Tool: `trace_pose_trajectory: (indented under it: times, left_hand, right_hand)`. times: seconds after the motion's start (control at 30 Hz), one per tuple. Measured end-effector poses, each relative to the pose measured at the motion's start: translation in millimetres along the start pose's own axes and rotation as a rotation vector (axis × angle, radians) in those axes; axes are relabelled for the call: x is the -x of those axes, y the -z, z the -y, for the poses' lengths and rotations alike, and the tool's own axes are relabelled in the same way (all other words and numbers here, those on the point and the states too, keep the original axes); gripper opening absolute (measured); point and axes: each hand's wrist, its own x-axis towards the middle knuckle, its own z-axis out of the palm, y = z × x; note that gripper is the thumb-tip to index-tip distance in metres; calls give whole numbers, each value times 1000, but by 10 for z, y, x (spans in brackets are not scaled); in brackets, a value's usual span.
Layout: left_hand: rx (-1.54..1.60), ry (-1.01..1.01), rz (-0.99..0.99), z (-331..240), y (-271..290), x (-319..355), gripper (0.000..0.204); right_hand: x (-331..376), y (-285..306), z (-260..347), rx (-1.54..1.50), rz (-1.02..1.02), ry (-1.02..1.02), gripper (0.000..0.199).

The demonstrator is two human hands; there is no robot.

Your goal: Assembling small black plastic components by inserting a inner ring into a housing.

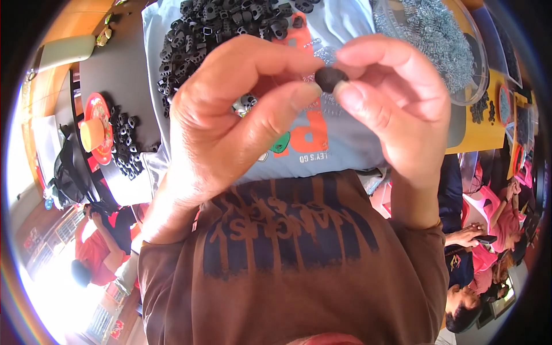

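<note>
Thumb and fingers of both my hands meet at a small black plastic cord lock [330, 80], held up above the cloth. My left hand [221, 112] pinches its left side, and my right hand [405, 95] grips it from the right. Fine detail on the piece is blurred. Behind my left hand lies a big heap of similar black plastic parts [198, 29]. Small metal springs [330, 108] are scattered on the light blue printed cloth [351, 135] below my fingers, partly covered by my hands.
A clear round tub [482, 69] full of springs stands at the far right. To the left are more black parts [125, 141], a red plate [102, 115] and an orange cup [92, 134] on a dark table. Other people [468, 261] sit at both sides.
</note>
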Motion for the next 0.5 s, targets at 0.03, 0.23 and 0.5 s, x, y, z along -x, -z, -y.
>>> trace_pose_trajectory:
  times: [0.03, 0.23, 0.5]
  left_hand:
    - [1, -13, 4, -7, -19, -12, 18]
    - [144, 116, 8, -68, -132, 30, 21]
    - [639, 380, 9, 74, -192, 131, 19]
  right_hand:
    - [28, 12, -27, -32, 3, -2, 29]
    - [120, 88, -113, 19, 52, 42, 30]
    - [179, 68, -149, 303, 100, 276, 35]
